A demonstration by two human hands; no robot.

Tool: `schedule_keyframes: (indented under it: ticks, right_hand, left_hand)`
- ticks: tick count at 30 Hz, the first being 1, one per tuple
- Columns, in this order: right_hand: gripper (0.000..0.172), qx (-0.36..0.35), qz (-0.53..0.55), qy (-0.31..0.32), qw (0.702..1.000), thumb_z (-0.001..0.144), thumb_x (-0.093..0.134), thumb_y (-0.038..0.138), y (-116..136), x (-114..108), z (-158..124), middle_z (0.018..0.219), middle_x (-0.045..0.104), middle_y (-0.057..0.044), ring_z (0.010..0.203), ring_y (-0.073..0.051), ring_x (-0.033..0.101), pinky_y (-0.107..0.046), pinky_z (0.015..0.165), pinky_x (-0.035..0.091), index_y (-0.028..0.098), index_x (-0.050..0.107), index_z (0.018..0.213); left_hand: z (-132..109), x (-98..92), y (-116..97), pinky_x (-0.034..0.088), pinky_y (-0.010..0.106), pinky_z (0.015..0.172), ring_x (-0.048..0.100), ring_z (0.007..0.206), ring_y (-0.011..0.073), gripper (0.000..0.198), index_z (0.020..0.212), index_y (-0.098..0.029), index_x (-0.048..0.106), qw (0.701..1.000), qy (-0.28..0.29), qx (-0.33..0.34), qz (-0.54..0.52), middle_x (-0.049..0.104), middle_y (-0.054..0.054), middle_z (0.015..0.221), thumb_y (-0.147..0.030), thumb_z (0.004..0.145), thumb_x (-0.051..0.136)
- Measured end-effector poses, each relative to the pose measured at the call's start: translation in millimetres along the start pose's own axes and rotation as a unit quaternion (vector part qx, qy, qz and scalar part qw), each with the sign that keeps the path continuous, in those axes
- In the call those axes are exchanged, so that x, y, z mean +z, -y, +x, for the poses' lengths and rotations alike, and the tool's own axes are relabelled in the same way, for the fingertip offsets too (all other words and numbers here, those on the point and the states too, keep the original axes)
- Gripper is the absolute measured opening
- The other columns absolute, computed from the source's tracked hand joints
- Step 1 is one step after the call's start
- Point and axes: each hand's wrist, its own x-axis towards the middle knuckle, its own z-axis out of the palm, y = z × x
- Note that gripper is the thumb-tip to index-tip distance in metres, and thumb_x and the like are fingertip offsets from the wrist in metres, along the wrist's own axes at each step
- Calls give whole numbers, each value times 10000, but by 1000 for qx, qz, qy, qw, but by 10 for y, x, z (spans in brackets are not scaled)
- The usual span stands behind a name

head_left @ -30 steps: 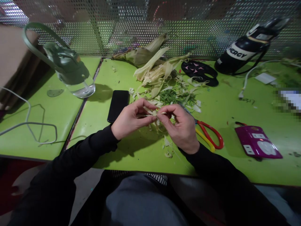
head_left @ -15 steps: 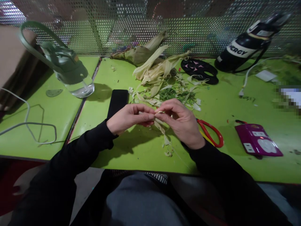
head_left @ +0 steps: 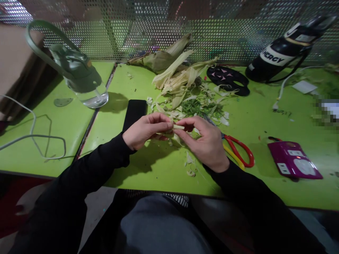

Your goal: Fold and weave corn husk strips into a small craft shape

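Between both hands is a small, pale, rolled strip of corn husk (head_left: 179, 127). My left hand (head_left: 147, 130) pinches its left end with thumb and fingertips. My right hand (head_left: 206, 143) closes around its right end, thumb below and index finger above. Some fingertips hide each other, and a looser piece of husk hangs under them. Just beyond the hands lies a heap of dry corn husks (head_left: 182, 77) with thin green strips (head_left: 192, 107) and pale scraps. Beside my right wrist are scissors (head_left: 241, 143) with red and yellow handles, their blades partly covered by that hand.
A black phone (head_left: 135, 111) lies beyond my left hand. A green water bottle (head_left: 83, 79) stands left, a black bottle (head_left: 278, 56) back right. A purple power socket block (head_left: 294, 159) and black mask-like item (head_left: 226, 79) lie right. Perforated metal mesh (head_left: 119, 31) closes the back.
My right hand has shifted slightly down and opened its pinch a little, so the husk roll shows between the hands. More of the scissors is visible. The whole view has shifted slightly.
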Motion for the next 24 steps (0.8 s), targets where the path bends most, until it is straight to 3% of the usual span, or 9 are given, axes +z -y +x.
schedule_keyframes:
  ticks: [11,24]
  right_hand:
    - [28,30,32,25,999,824,626,201,48,-4,-10,792,657,-5,687,-143,597,-288,637,484,204,603,839]
    - [68,48,48,23,997,837,612,188,48,15,-47,773,608,8,672,-130,580,-273,614,478,215,553,857]
  left_hand:
    - [-28,65,38,566,238,647,597,633,71,119,708,-154,556,999,-4,-28,-36,601,-16,720,-126,794,634]
    - [-25,61,31,468,196,624,548,616,55,98,717,-160,565,1000,-12,3,20,562,-38,673,-148,743,659]
